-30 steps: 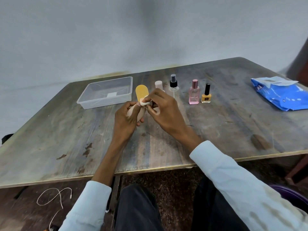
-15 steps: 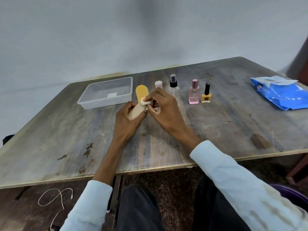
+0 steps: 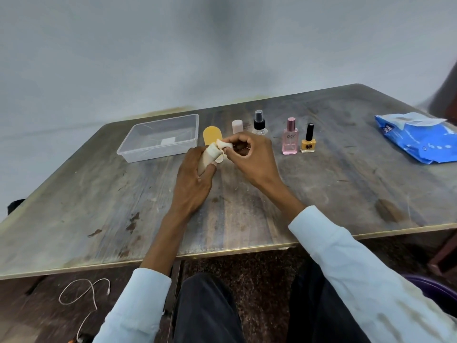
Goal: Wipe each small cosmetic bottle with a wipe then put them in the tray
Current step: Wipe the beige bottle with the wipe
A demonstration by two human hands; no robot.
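The left hand [image 3: 195,179] grips a beige tube with a yellow cap [image 3: 212,135], tilted above the bench [image 3: 321,189]. The right hand [image 3: 249,159] pinches a white wipe [image 3: 222,145] against the tube just below the cap. Beyond the grip stand four small bottles [image 3: 289,137]; the clear tray [image 3: 160,137] sits to its left

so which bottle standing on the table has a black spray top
The clear spray bottle, in the back row; the yellow nail polish has a plain black cap.
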